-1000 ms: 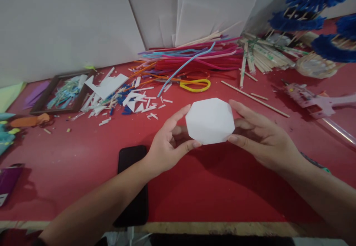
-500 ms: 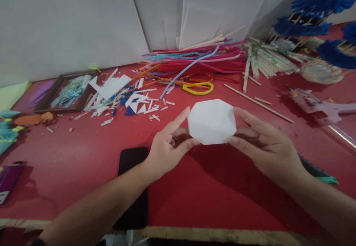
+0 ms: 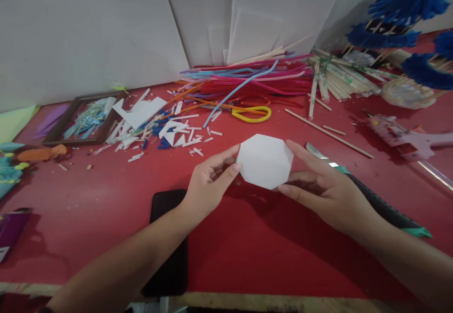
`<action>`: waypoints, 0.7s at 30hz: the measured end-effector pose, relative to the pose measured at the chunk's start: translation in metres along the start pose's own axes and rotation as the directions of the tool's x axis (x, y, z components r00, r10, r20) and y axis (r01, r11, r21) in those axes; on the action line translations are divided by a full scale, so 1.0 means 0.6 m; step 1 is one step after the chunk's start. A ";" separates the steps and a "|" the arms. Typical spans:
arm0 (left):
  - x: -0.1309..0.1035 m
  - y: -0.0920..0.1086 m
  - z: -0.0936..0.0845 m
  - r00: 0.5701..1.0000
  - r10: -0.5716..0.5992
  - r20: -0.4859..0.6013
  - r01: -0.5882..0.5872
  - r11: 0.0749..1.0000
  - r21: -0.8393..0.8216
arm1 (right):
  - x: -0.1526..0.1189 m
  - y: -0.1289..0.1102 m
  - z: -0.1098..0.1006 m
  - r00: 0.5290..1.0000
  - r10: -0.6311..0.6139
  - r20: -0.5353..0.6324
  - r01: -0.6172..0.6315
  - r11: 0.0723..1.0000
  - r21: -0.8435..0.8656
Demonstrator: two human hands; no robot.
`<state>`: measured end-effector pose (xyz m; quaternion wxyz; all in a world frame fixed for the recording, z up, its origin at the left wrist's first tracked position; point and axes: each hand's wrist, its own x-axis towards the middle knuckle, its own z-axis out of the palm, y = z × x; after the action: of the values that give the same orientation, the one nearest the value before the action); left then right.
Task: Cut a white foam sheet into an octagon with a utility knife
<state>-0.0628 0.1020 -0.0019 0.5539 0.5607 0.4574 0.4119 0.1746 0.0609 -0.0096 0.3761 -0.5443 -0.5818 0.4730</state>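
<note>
Between my two hands, above the red table (image 3: 247, 256), is a flat white octagon of card or foam board (image 3: 265, 162). My left hand (image 3: 212, 176) pinches its left edge, thumb in front and fingers behind. On the right edge, my right hand (image 3: 322, 185) grips it with the thumb at the lower corner and the index finger at the upper corner. A utility knife (image 3: 375, 199) with a black and green handle lies partly under my right hand and forearm, its blade pointing away to the left. Beside my left forearm rests a black phone (image 3: 168, 251).
White scraps (image 3: 177, 131) and a dark frame (image 3: 53, 136) lie at the left. Behind are colourful pipe cleaners (image 3: 247, 79), yellow-handled scissors (image 3: 253, 114) and wooden sticks (image 3: 339, 79). A pink glue gun (image 3: 406, 136) and blue-topped models (image 3: 385, 34) stand at the right.
The octagon has turned clockwise and shifted slightly left and down between my hands. My right hand has moved left a little, and the knife's blade now shows.
</note>
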 end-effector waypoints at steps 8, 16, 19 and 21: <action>0.000 0.004 -0.004 0.996 0.061 -0.060 -0.049 0.982 0.182 | -0.004 0.013 0.000 0.987 -0.073 -0.146 0.063 0.995 -0.073; -0.007 0.012 0.004 0.998 0.042 0.037 -0.049 0.979 0.200 | 0.002 -0.003 -0.003 0.996 0.089 -0.005 -0.089 0.995 0.051; -0.001 0.007 0.002 0.998 -0.015 0.065 0.009 0.996 0.090 | 0.004 -0.004 0.001 0.991 0.131 -0.014 -0.129 0.987 0.097; 0.002 0.003 0.003 0.994 -0.054 0.091 0.053 0.999 0.009 | 0.004 -0.006 0.004 0.990 0.135 -0.029 -0.131 0.986 0.107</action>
<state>-0.0609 0.1031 -0.0003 0.5833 0.5683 0.4478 0.3692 0.1711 0.0632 -0.0073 0.3824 -0.5699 -0.5116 0.5169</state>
